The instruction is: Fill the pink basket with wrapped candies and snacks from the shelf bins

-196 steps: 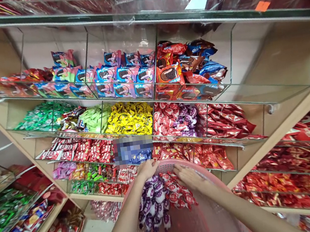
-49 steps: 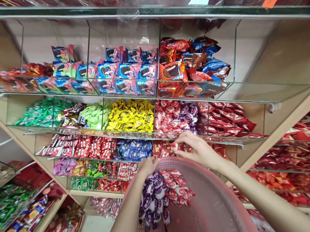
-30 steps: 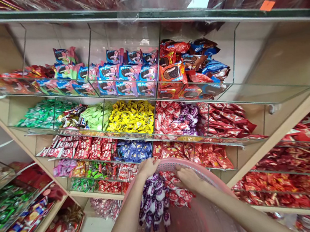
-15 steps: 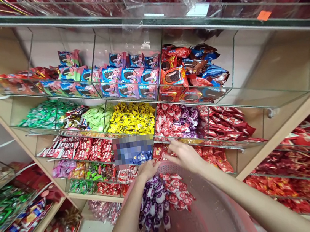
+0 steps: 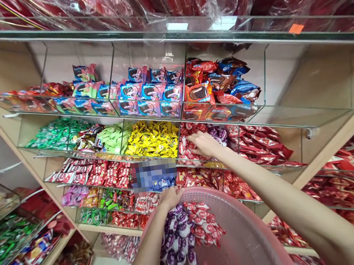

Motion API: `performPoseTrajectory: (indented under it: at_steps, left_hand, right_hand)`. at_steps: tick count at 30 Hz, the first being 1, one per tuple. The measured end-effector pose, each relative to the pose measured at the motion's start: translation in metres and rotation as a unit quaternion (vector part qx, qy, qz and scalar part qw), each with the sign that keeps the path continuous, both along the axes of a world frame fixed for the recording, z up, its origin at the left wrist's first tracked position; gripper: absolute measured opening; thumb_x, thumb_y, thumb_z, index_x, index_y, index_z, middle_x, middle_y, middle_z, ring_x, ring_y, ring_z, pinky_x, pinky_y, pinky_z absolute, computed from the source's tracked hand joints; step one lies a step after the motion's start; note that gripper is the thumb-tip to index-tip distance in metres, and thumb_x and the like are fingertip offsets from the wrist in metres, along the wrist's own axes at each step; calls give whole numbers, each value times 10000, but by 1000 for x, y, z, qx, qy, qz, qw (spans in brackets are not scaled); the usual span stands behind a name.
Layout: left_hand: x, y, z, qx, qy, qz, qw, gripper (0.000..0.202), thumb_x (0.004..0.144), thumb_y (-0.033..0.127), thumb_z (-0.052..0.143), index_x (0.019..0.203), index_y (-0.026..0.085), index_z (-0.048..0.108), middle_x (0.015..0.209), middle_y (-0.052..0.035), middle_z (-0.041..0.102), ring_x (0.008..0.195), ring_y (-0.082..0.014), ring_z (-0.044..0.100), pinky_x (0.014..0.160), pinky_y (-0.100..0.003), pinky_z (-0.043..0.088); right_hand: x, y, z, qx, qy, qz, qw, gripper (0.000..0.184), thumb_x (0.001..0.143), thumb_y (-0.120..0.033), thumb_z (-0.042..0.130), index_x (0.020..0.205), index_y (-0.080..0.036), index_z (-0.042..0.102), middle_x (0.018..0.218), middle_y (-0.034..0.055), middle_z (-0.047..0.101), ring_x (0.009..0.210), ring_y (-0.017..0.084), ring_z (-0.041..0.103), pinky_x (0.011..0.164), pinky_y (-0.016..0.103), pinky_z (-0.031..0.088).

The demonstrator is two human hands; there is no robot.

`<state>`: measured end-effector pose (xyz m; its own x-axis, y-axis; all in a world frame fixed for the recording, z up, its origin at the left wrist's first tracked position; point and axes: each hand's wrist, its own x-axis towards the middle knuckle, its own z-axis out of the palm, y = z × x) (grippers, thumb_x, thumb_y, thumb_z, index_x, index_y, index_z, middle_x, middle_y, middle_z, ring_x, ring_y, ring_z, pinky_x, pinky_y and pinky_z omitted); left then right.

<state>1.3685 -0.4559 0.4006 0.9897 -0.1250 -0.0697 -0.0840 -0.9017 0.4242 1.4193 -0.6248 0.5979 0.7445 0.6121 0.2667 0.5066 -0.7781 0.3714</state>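
Observation:
My left hand [image 5: 170, 197] grips the far rim of a pink perforated basket [image 5: 245, 245] held up in front of the shelves. Inside it lies a pile of purple and red wrapped candies [image 5: 187, 232]. My right hand [image 5: 204, 143] reaches into the glass shelf bin of red and purple candies [image 5: 204, 139], fingers curled down among the wrappers. What the fingers hold, if anything, is hidden.
Slanted glass bins fill the wall: cookie packs [image 5: 148, 95] on top, yellow candies [image 5: 153, 138] and green candies [image 5: 55, 134] beside the reached bin, red packs [image 5: 260, 142] to its right. More stocked shelves stand at left [image 5: 11, 243] and right [image 5: 346, 187].
My right hand rose from the basket rim up into the red and purple candy bin. The left hand stayed on the rim. The view tilted slightly upward.

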Motion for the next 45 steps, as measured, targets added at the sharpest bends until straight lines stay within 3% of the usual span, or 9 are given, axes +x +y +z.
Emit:
performPoseTrajectory:
  at_steps: [15, 19, 23, 26, 29, 34, 37, 40, 45]
  left_hand:
    - [-1, 1, 3, -7, -1, -5, 1000, 563, 786, 636, 231, 872, 246, 628, 891, -62, 672, 858, -232, 608, 702, -295, 427]
    - [-1, 1, 3, -6, -2, -6, 1000, 560, 792, 629, 227, 844, 242, 630, 882, -59, 673, 855, -225, 607, 700, -285, 423]
    - [0, 0, 2, -3, -3, -20, 1000, 556, 795, 623, 222, 831, 244, 627, 868, -53, 674, 836, -223, 609, 686, -285, 424]
    - [1, 0, 1, -1, -2, -24, 1000, 563, 796, 625, 214, 856, 251, 630, 891, -49, 674, 853, -222, 606, 700, -289, 423]
    - [1, -1, 0, 5, 5, -14, 1000, 571, 798, 625, 206, 906, 258, 629, 918, -54, 671, 868, -228, 604, 705, -296, 424]
    - [0, -1, 3, 2, 4, -13, 1000, 579, 791, 634, 216, 875, 243, 635, 892, -59, 673, 846, -228, 608, 672, -279, 425]
    - [-1, -2, 6, -1, 5, -14, 1000, 556, 795, 620, 239, 877, 241, 636, 914, -57, 670, 865, -227, 604, 684, -276, 425]
    - [-2, -3, 9, 5, 9, -10, 1000, 545, 797, 611, 250, 871, 234, 636, 910, -61, 670, 874, -229, 601, 702, -281, 424]
    - [-2, -3, 9, 6, 13, -13, 1000, 553, 792, 620, 244, 881, 236, 631, 918, -69, 668, 876, -231, 600, 703, -288, 424]
  right_hand:
    - [2, -6, -3, 0, -25, 5, 1000, 317, 757, -246, 556, 1062, -168, 520, 1014, 92, 570, 913, 238, 474, 706, 313, 359]
    - [-16, -14, 5, 71, -47, 34, 996, 301, 789, -281, 529, 1070, -175, 525, 1004, 93, 575, 891, 231, 478, 718, 324, 363]
    - [-52, -19, -1, 222, -42, 90, 970, 321, 819, -343, 495, 1105, -197, 515, 1058, 80, 571, 936, 219, 488, 784, 350, 377]
    - [-82, -16, -29, 323, 0, 124, 938, 324, 808, -386, 509, 1084, -218, 532, 1048, 64, 585, 964, 211, 502, 824, 362, 384]
    - [-99, -13, -74, 370, 83, 116, 918, 291, 790, -391, 534, 1034, -235, 558, 1015, 47, 600, 950, 194, 522, 834, 353, 397]
    - [-95, -22, -155, 460, 187, 23, 868, 296, 752, -421, 566, 954, -206, 587, 939, 46, 627, 878, 182, 571, 779, 317, 437]
    - [-88, -30, -189, 487, 219, -48, 844, 312, 729, -443, 574, 907, -188, 593, 903, 53, 646, 842, 200, 594, 750, 328, 454]
    - [-88, -30, -209, 461, 217, -85, 856, 293, 745, -426, 556, 919, -193, 588, 929, 61, 648, 877, 220, 592, 764, 342, 449]
    - [-95, -18, -220, 382, 145, -117, 905, 228, 813, -389, 474, 933, -210, 547, 911, 67, 634, 882, 220, 582, 762, 325, 428]
